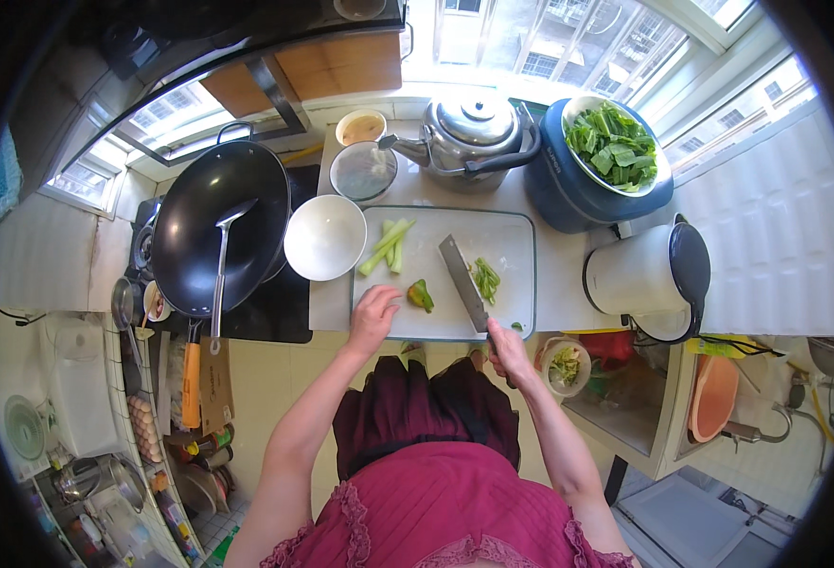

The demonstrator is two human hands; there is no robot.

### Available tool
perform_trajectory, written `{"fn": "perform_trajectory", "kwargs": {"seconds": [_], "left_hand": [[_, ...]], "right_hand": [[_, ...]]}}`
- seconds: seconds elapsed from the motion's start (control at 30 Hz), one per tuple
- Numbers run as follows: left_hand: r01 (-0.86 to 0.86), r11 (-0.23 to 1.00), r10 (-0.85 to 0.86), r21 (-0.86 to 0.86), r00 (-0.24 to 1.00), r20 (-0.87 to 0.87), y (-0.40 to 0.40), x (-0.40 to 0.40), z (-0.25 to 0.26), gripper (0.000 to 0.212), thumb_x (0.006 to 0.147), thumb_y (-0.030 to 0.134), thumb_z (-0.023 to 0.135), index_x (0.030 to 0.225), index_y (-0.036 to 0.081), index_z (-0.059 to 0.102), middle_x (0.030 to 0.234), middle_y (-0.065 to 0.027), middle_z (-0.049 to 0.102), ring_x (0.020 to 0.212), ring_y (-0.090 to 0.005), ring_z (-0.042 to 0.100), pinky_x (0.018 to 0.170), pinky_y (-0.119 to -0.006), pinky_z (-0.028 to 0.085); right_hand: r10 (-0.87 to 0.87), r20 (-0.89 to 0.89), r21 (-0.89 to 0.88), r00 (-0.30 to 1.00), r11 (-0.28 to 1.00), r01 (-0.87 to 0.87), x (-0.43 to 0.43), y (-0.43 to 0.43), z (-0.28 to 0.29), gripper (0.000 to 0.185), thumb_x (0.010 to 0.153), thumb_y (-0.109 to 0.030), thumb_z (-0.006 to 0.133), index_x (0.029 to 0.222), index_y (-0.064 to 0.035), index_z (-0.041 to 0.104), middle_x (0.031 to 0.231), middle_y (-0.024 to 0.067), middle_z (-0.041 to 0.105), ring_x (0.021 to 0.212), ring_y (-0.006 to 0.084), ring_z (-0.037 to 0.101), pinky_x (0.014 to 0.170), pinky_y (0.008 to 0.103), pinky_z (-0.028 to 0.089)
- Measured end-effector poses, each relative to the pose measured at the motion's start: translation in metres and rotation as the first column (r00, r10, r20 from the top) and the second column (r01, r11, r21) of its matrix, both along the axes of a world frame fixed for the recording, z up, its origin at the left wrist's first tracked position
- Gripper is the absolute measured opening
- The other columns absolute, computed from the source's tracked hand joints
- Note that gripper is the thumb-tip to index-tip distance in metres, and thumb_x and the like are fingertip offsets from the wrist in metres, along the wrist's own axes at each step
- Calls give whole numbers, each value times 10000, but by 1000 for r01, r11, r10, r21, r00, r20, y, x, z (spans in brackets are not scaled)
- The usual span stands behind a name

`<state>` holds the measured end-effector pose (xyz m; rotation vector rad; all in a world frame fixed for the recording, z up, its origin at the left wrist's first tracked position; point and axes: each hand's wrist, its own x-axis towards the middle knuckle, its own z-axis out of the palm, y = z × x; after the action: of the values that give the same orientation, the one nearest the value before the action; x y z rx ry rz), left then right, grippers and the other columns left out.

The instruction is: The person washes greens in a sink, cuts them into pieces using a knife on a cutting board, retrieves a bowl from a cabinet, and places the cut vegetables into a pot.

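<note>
My right hand grips the handle of a kitchen cleaver, whose blade slants across a white cutting board. Just right of the blade lies a small pile of green vegetable strips. Over the board's lower left part, my left hand is empty, its fingers bent and the thumb a little apart. Beside its fingertips sits a green and brownish vegetable piece. Farther back on the board are several pale green stem pieces. A scrap of green leaf rests near the front right corner.
Left of the board stand an empty white bowl and a black wok holding a metal spatula. Behind are a covered bowl and a steel kettle. Chopped greens top a blue appliance; a white electric kettle stands right.
</note>
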<state>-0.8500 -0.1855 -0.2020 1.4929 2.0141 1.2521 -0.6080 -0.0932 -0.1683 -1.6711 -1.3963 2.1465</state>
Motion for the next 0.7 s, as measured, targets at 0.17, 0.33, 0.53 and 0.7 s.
{"fn": "perform_trajectory", "kwargs": {"seconds": [0.17,0.33,0.53,0.7], "left_hand": [[107,994,-106,15,993,-49,22,18,-11,293,673,-38,607,958,26,582,1013,-113,520,911,-268,539,726,-331,465],[74,995,-80,68,992,97,45,39,-11,333,658,-66,603,980,10,572,1007,-113,514,870,-253,559,729,-318,475],[91,995,-92,35,996,3,55,41,-9,373,634,-58,627,996,12,576,996,-114,521,864,-238,570,689,-299,495],[84,996,-84,4,996,-7,58,34,-18,393,618,-24,675,997,17,580,979,-109,528,772,-216,586,652,-289,502]], "right_hand": [[-52,-27,54,998,997,53,11,3,-3,508,893,-468,397,559,-85,401,408,-10,333,304,98,299,300,256,213],[-20,-35,83,999,996,23,19,-4,6,473,897,-467,384,620,-85,407,430,-9,336,318,87,299,305,243,219],[0,-10,79,1000,997,1,25,-12,20,443,901,-470,370,664,-96,393,449,-17,323,324,76,269,311,230,206],[-16,-58,-11,998,1000,15,31,-22,21,453,899,-482,367,662,-98,396,448,-18,326,326,74,262,315,226,202]]}}
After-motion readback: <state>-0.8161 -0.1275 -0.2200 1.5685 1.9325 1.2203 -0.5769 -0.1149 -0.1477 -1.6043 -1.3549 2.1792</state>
